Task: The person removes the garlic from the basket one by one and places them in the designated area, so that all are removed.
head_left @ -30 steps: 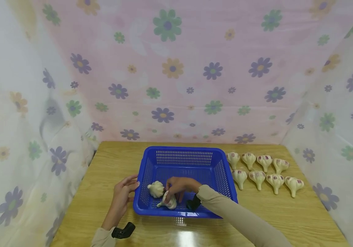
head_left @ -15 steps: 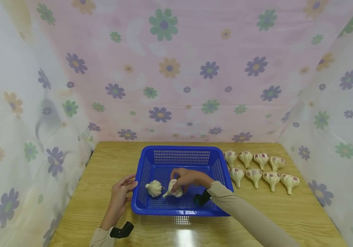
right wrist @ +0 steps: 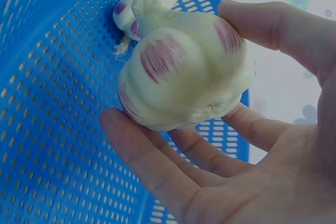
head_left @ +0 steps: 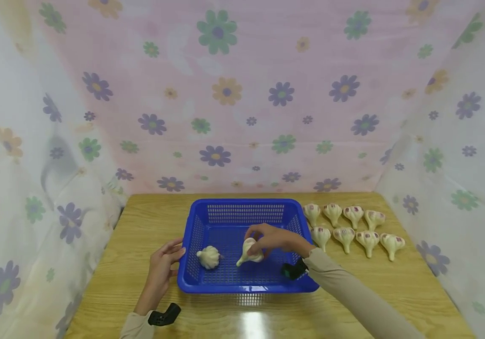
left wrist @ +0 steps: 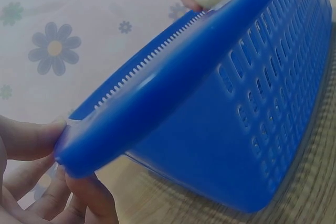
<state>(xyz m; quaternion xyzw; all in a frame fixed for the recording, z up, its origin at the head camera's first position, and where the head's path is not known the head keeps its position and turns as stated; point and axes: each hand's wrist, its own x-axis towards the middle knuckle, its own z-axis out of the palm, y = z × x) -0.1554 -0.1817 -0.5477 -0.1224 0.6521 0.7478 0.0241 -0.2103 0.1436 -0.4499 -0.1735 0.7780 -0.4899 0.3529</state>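
My right hand (head_left: 277,239) grips a white garlic bulb (head_left: 248,250) above the floor of a blue perforated plastic basket (head_left: 242,289). In the right wrist view, the thumb and fingers sit round this bulb (right wrist: 184,72), which has purple streaks. A second garlic bulb (head_left: 209,258) lies in the left part of the basket. My left hand (head_left: 160,269) holds the basket's left rim. Its thumb presses on top of the rim (left wrist: 131,114) with the fingers curled beneath, as the left wrist view shows.
Two rows of several garlic bulbs (head_left: 367,241) lie on the wooden table (head_left: 141,212), right of the basket. Flower-patterned cloth (head_left: 259,103) hangs behind and at both sides. Each wrist bears a black device (head_left: 165,314).
My right hand has lifted one garlic bulb from beside the other and carried it right and slightly up. The left hand stays on the rim. The whole head view has shifted slightly.
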